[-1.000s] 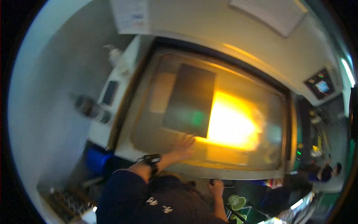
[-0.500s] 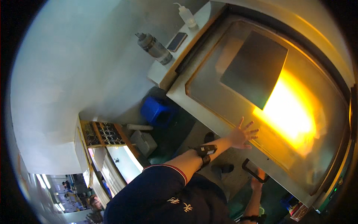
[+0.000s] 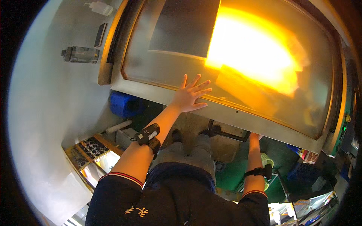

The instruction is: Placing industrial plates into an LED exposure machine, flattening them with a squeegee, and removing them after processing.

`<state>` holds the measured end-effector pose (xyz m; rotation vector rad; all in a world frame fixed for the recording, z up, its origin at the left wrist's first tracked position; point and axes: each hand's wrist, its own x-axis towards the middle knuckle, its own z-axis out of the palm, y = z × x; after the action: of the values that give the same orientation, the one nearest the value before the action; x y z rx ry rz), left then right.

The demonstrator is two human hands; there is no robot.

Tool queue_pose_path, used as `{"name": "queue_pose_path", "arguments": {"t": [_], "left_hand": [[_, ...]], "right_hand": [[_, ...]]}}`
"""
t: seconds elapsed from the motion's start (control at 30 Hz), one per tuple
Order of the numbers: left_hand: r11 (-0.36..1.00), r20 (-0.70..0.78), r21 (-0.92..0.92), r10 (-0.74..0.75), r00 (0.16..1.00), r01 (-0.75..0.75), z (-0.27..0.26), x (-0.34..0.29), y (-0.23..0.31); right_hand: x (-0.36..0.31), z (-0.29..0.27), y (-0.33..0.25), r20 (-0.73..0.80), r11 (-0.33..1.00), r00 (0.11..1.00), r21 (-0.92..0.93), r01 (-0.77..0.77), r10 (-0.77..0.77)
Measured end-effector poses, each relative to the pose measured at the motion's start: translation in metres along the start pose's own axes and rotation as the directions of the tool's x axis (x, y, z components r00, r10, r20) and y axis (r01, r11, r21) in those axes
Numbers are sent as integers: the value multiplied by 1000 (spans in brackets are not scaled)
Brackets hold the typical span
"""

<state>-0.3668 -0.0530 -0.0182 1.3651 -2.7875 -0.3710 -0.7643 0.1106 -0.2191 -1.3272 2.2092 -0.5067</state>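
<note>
My left hand [image 3: 192, 94] lies flat with its fingers spread on the near metal edge of a large framed panel [image 3: 151, 69]. A dark rectangular sheet [image 3: 183, 28] rests on the panel beyond those fingertips. Just right of the sheet, bright yellow light [image 3: 252, 49] glares on the surface. My right hand [image 3: 255, 136] is below the panel's front edge, beside the right end of a black U-shaped handle [image 3: 228, 136]. The edge hides its fingers, so I cannot tell whether they grip anything.
To the left are a dark bottle [image 3: 81, 54], a phone [image 3: 100, 35] and a white squeeze bottle [image 3: 100, 7]. A blue container [image 3: 122, 104] and a rack with round holes [image 3: 90, 148] stand lower left. A green basket [image 3: 267, 161] sits below my right forearm.
The view has turned, so the panel appears more level. My left hand stays spread at the panel's edge. My right fingers, partly visible by the handle before, are now hidden under the edge.
</note>
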Motion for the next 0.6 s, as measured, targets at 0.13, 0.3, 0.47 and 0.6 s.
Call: {"name": "queue_pose_path", "arguments": {"t": [0.13, 0.3, 0.47, 0.6], "left_hand": [[1000, 24, 11, -15, 1000, 15, -2, 0, 7], [1000, 3, -1, 10, 1000, -10, -6, 5, 11], [1000, 2, -14, 13, 1000, -13, 1, 4, 11], [1000, -66, 16, 15, 998, -14, 0, -5, 7]], "right_hand": [[3, -1, 1, -15, 1000, 1000, -18, 7, -7], [24, -11, 10, 3, 930, 965, -268, 252, -260], [-22, -47, -11, 73, 895, 985, -411, 172, -156], [-122, -107, -50, 111, 975, 969, -52, -217, 222]]}}
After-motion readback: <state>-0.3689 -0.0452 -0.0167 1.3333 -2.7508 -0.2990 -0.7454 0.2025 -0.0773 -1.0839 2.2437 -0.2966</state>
